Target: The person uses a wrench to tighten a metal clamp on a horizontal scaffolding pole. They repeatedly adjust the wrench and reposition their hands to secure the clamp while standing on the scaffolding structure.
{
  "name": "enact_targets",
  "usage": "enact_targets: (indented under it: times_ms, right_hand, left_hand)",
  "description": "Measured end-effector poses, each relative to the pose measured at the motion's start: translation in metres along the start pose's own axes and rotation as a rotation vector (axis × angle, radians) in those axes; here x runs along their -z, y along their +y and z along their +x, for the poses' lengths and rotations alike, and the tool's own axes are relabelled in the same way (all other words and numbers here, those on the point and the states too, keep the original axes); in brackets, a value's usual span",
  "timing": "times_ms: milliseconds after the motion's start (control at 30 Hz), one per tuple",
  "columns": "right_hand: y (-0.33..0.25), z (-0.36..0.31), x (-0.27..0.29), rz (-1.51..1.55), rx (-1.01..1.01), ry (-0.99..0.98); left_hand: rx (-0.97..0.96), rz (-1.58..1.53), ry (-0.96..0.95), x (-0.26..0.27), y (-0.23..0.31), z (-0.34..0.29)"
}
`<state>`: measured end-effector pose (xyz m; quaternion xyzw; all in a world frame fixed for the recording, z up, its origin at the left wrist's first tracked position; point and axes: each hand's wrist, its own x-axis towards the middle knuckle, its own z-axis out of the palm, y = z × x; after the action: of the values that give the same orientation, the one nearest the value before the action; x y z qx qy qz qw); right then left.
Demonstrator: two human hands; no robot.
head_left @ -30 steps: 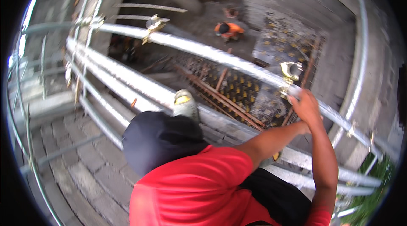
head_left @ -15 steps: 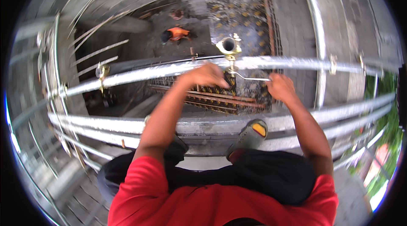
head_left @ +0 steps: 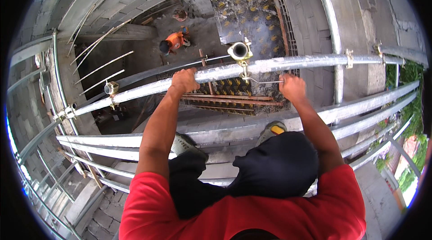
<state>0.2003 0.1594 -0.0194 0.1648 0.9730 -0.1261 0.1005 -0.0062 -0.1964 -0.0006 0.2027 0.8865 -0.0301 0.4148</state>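
A long silver scaffold tube [head_left: 288,64] crosses in front of me. My left hand [head_left: 184,81] is closed round it, left of the middle. A brass-coloured scaffold clamp [head_left: 245,70] sits on the tube, with a round open pipe end [head_left: 240,51] held in its upper part. My right hand [head_left: 292,88] is closed on the end of a thin, bent metal wrench [head_left: 267,82]. The wrench's other end meets the clamp's lower bolt; how it fits there is too small to tell.
My shoes rest on metal beams [head_left: 216,137] over a deep drop. Far below, a person in an orange top [head_left: 174,42] is beside dark panels [head_left: 252,15]. Another clamp [head_left: 111,89] sits on the tube at left. An upright tube [head_left: 332,19] stands right; block walls surround the pit.
My left hand has moved left, from over the tube near the clamp to a grip on the tube. My right hand keeps hold of the wrench. The person below has shifted left.
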Motion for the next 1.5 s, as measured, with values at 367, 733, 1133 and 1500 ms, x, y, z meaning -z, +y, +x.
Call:
enact_targets:
  times_ms: [367,733,1133,1500]
  right_hand:
    - [-0.019,0.019,-0.163,0.463,0.003,0.072]
    - [0.021,0.046,-0.174,0.579,0.110,-0.299]
    - [0.011,0.027,-0.128,0.476,0.119,-0.393]
    - [-0.016,0.025,-0.154,0.600,0.126,-0.425]
  left_hand:
    - [0.085,-0.009,-0.013,-0.007,0.004,0.000]
    - [0.080,0.002,0.021,-0.006,0.003,-0.007]
    - [0.155,-0.046,0.165,-0.025,0.012,-0.009]
    - [0.142,-0.810,0.772,-0.136,0.154,-0.060]
